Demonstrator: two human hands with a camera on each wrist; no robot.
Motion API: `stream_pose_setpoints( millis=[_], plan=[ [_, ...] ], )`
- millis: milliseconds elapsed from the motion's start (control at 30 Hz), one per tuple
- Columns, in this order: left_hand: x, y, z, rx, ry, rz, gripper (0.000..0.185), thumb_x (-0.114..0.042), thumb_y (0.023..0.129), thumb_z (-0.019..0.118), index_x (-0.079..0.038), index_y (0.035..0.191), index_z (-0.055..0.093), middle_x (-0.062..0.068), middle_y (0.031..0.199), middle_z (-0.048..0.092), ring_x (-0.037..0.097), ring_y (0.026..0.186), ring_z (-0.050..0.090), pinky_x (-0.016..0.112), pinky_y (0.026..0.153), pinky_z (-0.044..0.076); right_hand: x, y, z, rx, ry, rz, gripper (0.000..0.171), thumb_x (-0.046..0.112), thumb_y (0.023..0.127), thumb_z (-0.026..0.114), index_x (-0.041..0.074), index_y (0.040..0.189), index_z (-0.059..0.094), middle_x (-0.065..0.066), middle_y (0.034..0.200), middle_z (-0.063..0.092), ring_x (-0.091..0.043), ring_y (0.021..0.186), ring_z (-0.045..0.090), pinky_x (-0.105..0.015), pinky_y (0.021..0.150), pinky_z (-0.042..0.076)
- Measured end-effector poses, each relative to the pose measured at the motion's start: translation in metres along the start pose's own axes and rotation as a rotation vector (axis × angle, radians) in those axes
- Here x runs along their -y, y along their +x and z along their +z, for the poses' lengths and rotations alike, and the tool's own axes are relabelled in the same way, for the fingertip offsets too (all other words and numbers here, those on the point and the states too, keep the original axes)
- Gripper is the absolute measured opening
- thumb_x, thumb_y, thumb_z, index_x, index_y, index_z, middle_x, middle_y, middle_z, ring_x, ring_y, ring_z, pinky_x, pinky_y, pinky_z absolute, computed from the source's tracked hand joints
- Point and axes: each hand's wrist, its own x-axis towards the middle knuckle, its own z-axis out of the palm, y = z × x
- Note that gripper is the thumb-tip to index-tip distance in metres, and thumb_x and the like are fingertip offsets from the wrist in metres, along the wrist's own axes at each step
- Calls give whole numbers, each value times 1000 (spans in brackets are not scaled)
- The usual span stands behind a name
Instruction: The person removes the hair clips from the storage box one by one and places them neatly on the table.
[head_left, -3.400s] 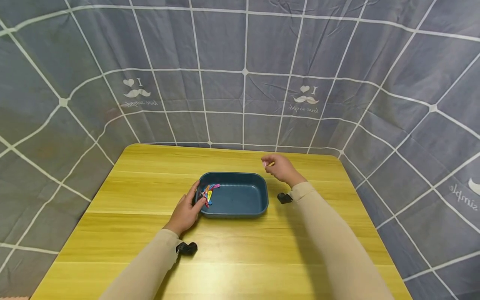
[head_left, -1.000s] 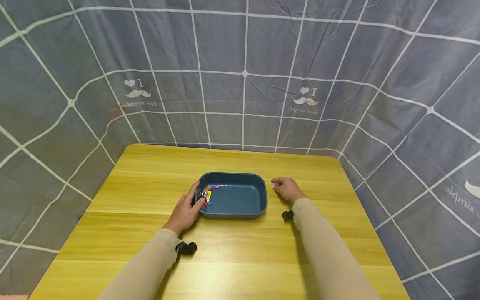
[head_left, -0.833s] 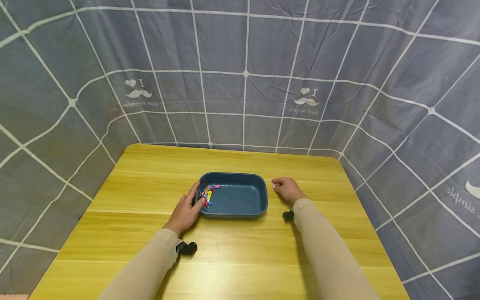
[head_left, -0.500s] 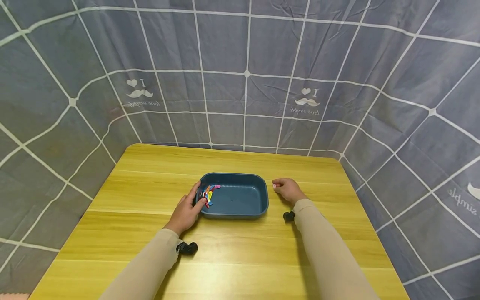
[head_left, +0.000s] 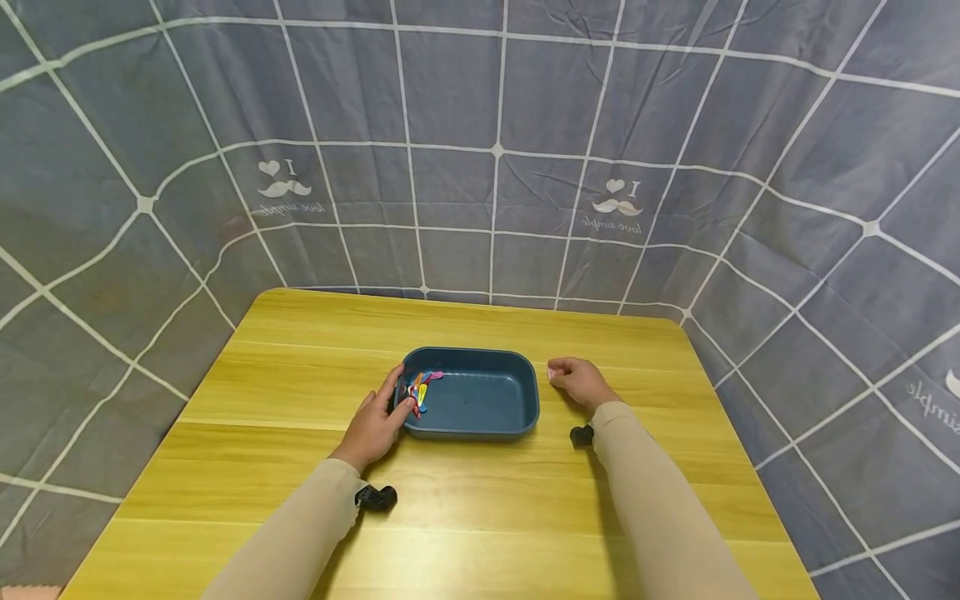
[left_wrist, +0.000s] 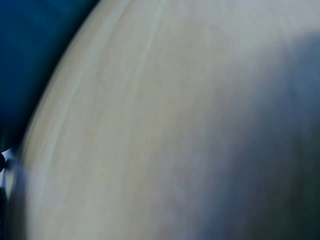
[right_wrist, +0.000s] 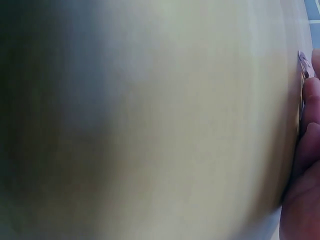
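A dark blue plastic bin (head_left: 480, 404) stands on the wooden table. My left hand (head_left: 372, 427) grips its left end, thumb over the near left rim and fingers along the left wall. Several colourful snap hair clips (head_left: 422, 390) lie in a small heap at that end of the bin, partly behind the thumb. To the right of the bin, my right hand (head_left: 583, 382) pinches a small pink hair clip (right_wrist: 305, 65) between thumb and fingertips, low over the tabletop. In the left wrist view only the bin's dark side (left_wrist: 30, 45) and blurred table show.
The yellow wood-grain table (head_left: 480, 517) reaches back to a grey curtain (head_left: 450, 187) with white grid lines, which also hangs on both sides. A black wrist camera (head_left: 377, 498) sits at the left cuff, another camera (head_left: 581, 435) at the right cuff.
Since the oldest frame, my right hand has come down and nearer, from beyond the bin's back right corner to beside its right end, still pinching the pink clip. The left hand keeps its grip.
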Motion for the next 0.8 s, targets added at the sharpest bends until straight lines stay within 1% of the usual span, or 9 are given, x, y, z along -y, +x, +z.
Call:
stream_pose_setpoints(
  millis=[67, 100, 200, 233, 300, 367, 500, 600, 800],
  plan=[
    [0, -1, 0, 3, 6, -5, 71, -55, 109, 47, -39, 170, 14, 16, 170, 35, 56, 156, 25, 70, 129, 14, -2, 0, -2, 3, 16, -1, 47, 20, 102, 68, 3, 145, 62, -17, 134, 70, -33, 128, 63, -48, 115, 48],
    [0, -1, 0, 5, 5, -7, 71, -54, 110, 48, -39, 170, 14, 16, 170, 35, 56, 156, 24, 70, 129, 14, -4, 0, -3, 3, 34, 0, 48, 20, 102, 69, 3, 146, 62, -18, 133, 70, -33, 125, 64, -47, 113, 50],
    [-1, 0, 0, 5, -4, -12, 70, -49, 110, 49, -39, 170, 14, 17, 170, 36, 56, 156, 23, 71, 129, 14, -7, 1, -8, 5, 73, -2, 52, 20, 100, 70, 3, 148, 60, -18, 125, 71, -29, 115, 65, -39, 102, 53],
    [0, 0, 0, 4, -5, -13, 70, -48, 110, 50, -40, 170, 14, 17, 170, 37, 55, 156, 23, 70, 129, 14, -8, 1, -10, 2, 85, 5, 53, 20, 99, 71, 4, 148, 60, -16, 123, 71, -27, 113, 65, -35, 99, 53],
    [0, 0, 1, 1, -5, -12, 69, -47, 110, 50, -40, 169, 15, 16, 169, 37, 55, 157, 23, 70, 129, 14, -7, 2, -14, -13, 78, -4, 52, 21, 99, 70, 3, 148, 60, -15, 116, 71, -25, 105, 63, -30, 91, 52],
    [0, 0, 0, 2, -2, -12, 69, -48, 110, 50, -40, 169, 14, 16, 169, 37, 55, 157, 24, 69, 130, 13, -2, 2, -18, -22, 51, -14, 52, 23, 101, 68, 3, 148, 60, -13, 115, 72, -23, 102, 63, -28, 87, 51],
    [-4, -1, -1, 1, 1, -3, 69, -48, 111, 49, -38, 170, 15, 17, 168, 39, 54, 157, 25, 68, 130, 12, 17, 2, -25, -37, 12, -61, 51, 23, 104, 64, 1, 149, 58, -17, 124, 72, -30, 111, 67, -39, 97, 56],
    [-5, -1, 0, -10, 6, 5, 69, -44, 111, 50, -36, 170, 16, 17, 167, 41, 54, 156, 27, 68, 130, 12, 37, 1, -26, -31, 9, -103, 51, 22, 106, 64, -1, 151, 55, -19, 135, 69, -35, 124, 66, -49, 108, 54],
    [-4, -1, 0, -19, -2, 26, 69, -41, 111, 52, -34, 170, 18, 18, 165, 44, 49, 150, 42, 61, 133, 9, 79, 1, -20, -1, -15, -167, 50, 24, 105, 67, 5, 150, 58, -17, 143, 66, -36, 132, 62, -52, 112, 52]
  ],
)
